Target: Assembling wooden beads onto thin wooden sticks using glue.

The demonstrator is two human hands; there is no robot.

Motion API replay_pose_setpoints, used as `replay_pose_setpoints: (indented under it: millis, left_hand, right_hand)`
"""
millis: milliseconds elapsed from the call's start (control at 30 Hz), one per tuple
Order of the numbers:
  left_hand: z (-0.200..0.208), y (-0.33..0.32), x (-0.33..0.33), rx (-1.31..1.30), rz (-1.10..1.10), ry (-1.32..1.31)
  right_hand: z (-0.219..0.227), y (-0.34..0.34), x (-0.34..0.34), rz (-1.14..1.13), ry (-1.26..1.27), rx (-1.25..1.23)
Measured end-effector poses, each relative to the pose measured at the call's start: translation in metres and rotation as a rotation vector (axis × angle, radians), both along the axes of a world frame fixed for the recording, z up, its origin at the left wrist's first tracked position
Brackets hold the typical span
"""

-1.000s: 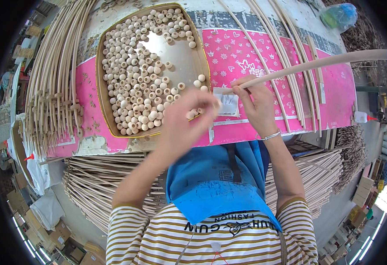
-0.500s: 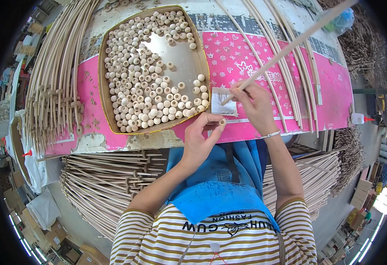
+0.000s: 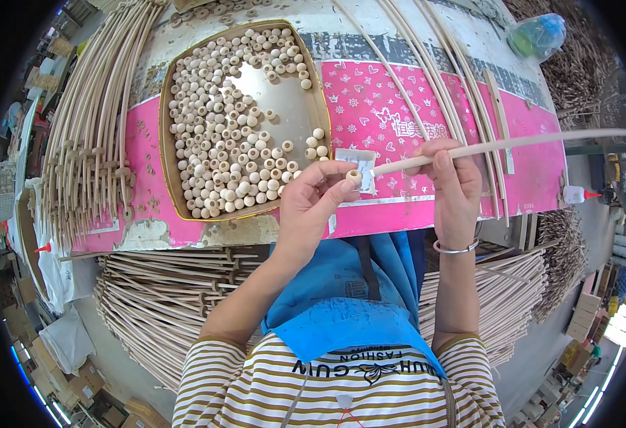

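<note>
Between the thumb and fingers of my left hand point(image 3: 314, 203) sits a small wooden bead point(image 3: 354, 176), its hole turned toward the right. My right hand point(image 3: 452, 189) grips a long pale wooden rod point(image 3: 498, 144) close to its near end. The rod lies almost level, and its whitish tip is just right of the bead, apart from it by a small gap. Under the tip is a small white tray point(image 3: 365, 187) with pale stuff in it, partly hidden by my left fingers. Left of my hands stands a shallow yellow-rimmed box point(image 3: 245, 214) holding many similar beads.
Several loose rods point(image 3: 463, 107) lie across the pink table covering point(image 3: 349, 107) at the right. Bundled rods with wooden discs point(image 3: 99, 135) cover the left end. More rod bundles point(image 3: 163, 307) are stacked below the table edge. A wrapped plastic bag point(image 3: 536, 37) is at the far right.
My right hand has lifted the rod's tip from the white tray and swung the rod from a steep slant to nearly level. The tip now points at the bead in my left hand.
</note>
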State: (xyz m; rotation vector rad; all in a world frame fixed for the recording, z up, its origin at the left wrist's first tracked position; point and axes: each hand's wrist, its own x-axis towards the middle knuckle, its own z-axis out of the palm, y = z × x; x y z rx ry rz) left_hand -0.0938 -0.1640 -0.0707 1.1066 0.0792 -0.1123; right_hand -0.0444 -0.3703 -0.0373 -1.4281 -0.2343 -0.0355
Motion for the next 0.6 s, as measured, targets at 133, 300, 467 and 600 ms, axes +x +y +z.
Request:
replay_pose_setpoints:
  millis: [133, 300, 467, 600]
  left_hand:
    - [0.001, 0.0, 0.001, -0.025, -0.027, 0.045]
    - [0.0, 0.001, -0.002, -0.024, -0.049, 0.04]
    - [0.003, 0.0, -0.004, -0.029, -0.046, 0.057]
    - [0.005, -0.001, -0.005, -0.076, -0.042, 0.073]
  right_hand:
    - [0.0, 0.003, -0.008, 0.025, -0.054, 0.03]
    - [-0.002, 0.007, -0.012, 0.036, -0.08, 0.013]
    - [-0.007, 0.006, -0.015, 0.043, -0.099, 0.009]
    - [-0.011, 0.002, -0.014, 0.062, -0.188, -0.032]
